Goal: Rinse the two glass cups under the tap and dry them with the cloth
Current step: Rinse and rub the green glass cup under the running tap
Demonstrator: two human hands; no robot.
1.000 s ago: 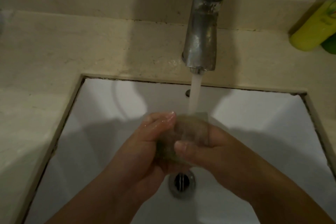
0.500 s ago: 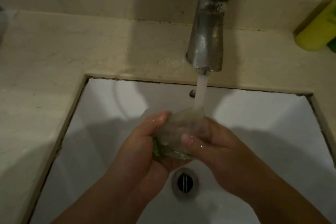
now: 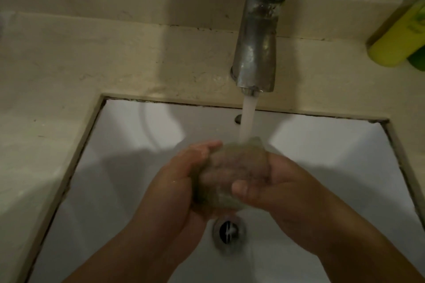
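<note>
A clear glass cup (image 3: 232, 172) is held between both hands over the white sink (image 3: 322, 151). My left hand (image 3: 179, 184) cups its left side and my right hand (image 3: 276, 186) grips its right side, thumb across the front. Water runs from the metal tap (image 3: 257, 53) in a white stream (image 3: 247, 122) onto the top of the cup. The cup is blurred and its mouth direction is unclear. No second cup and no cloth are in view.
The round metal drain (image 3: 228, 231) lies just below the hands. A beige stone counter (image 3: 92, 64) surrounds the sink. A yellow-green bottle (image 3: 400, 34) lies at the back right, with a darker green object beside it.
The hands have kept turning and rubbing the cup under the stream. The right thumb has shifted lower across the cup's front; the view has drifted slightly left.
</note>
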